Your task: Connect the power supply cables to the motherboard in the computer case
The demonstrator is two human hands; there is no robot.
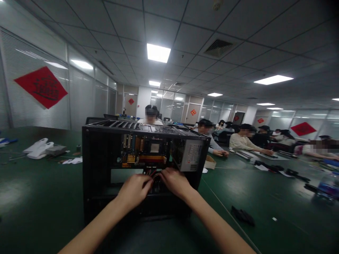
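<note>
A black computer case (92,169) stands in front of me on the green table, its side facing me uncovered. Inside it I see a motherboard (155,147) and, at the upper right, a power supply (191,155) with a white label. Both my hands reach into the lower middle of the case. Thin red and black cables (153,173) run between them. My left hand (135,188) is closed, thumb and fingers pinching the cables. Just to its right, my right hand (174,180) curls round the same bundle; its fingertips are partly hidden.
White plastic bags (39,148) and a grey box (56,150) lie on the table (53,197) at left. To the right are a small cardboard box (210,163), a black cloth-like item (243,216) and a plastic bottle (328,187). Several people sit around the table beyond.
</note>
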